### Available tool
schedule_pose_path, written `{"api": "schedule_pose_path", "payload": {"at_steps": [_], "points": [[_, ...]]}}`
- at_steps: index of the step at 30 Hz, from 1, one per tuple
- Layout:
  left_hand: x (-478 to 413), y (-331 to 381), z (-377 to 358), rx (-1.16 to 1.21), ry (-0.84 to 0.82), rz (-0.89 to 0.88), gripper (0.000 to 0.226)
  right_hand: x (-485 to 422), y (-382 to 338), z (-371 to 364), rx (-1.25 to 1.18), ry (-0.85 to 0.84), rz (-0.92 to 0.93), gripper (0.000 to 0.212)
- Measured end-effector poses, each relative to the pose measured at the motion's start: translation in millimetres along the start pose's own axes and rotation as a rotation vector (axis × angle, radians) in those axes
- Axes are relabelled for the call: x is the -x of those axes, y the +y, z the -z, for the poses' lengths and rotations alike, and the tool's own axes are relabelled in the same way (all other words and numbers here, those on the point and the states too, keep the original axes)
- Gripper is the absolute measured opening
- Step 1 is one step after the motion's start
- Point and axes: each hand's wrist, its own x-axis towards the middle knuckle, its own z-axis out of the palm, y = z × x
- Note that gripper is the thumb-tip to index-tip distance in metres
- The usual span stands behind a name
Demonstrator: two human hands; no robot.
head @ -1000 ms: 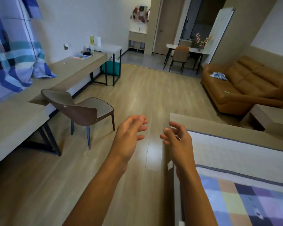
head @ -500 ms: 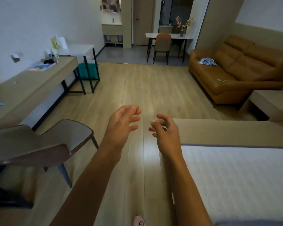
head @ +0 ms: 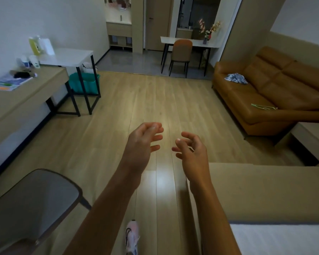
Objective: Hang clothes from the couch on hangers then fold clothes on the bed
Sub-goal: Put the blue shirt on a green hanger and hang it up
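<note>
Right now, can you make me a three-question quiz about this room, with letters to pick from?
1. Where is the crumpled blue-and-white garment? A. on the desk B. on the orange couch C. on the floor
2. What colour is the bin under the white table? A. teal B. red C. yellow
3. What do the left hand and right hand hold? A. a hanger B. a shirt C. nothing
Answers: B, it lies on the couch's seat; A, its sides are teal; C, both hands are empty, fingers loosely spread.
</note>
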Motion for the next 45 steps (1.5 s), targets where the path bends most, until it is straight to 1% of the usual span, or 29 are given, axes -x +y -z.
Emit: {"api": "schedule_pose_path", "payload": {"at_steps": [4, 8, 13, 16, 22, 29, 33, 36, 41, 43, 45], "points": [[-131.9, -8.2, 16.2, 0.041, -0.067, 0.073, 0.031, -111.1, -4.1, -52.0, 0.037, 0.027, -0.012, 0.027], [-253.7, 2.2, 24.7, 0.060, -0.106, 0.067, 0.030, -218.5, -20.0, -86.2, 0.050, 0.098, 0.003, 0.029], [-384.6, 5.6, 25.5, 0.069, -0.151, 0.086, 0.031, -337.7, -19.3, -122.0, 0.043, 0.177, -0.037, 0.028], [-447.2, -0.6, 23.1, 0.065, -0.162, 0.103, 0.031, -397.6, -15.9, -140.1, 0.014, 0.190, -0.061, 0.027], [-622.7, -22.6, 2.6, 0.008, -0.213, 0.066, 0.030, -568.8, 5.0, -182.5, -0.042, 0.250, -0.049, 0.028], [-812.2, -10.2, -17.4, -0.050, -0.243, 0.023, 0.031, -759.1, -3.5, -216.3, -0.098, 0.283, -0.063, 0.024], [-907.2, -12.9, -36.6, -0.028, -0.259, 0.039, 0.029, -845.8, -2.8, -230.8, -0.060, 0.291, -0.073, 0.025], [-984.8, -23.6, -58.2, 0.005, -0.296, 0.058, 0.028, -914.5, 6.9, -236.1, -0.037, 0.334, -0.100, 0.025], [-1126.0, -40.2, -106.1, 0.058, -0.376, 0.089, 0.027, -1046.4, 21.7, -236.5, -0.077, 0.528, -0.086, 0.014], [-1188.0, -43.4, -130.8, 0.071, -0.451, 0.079, 0.027, -1108.9, 18.9, -235.8, -0.091, 0.585, -0.082, 0.013], [-1246.0, -41.1, -158.2, 0.058, -0.512, 0.114, 0.027, -1164.6, 15.3, -230.2, -0.093, 0.620, -0.097, 0.013]]}}
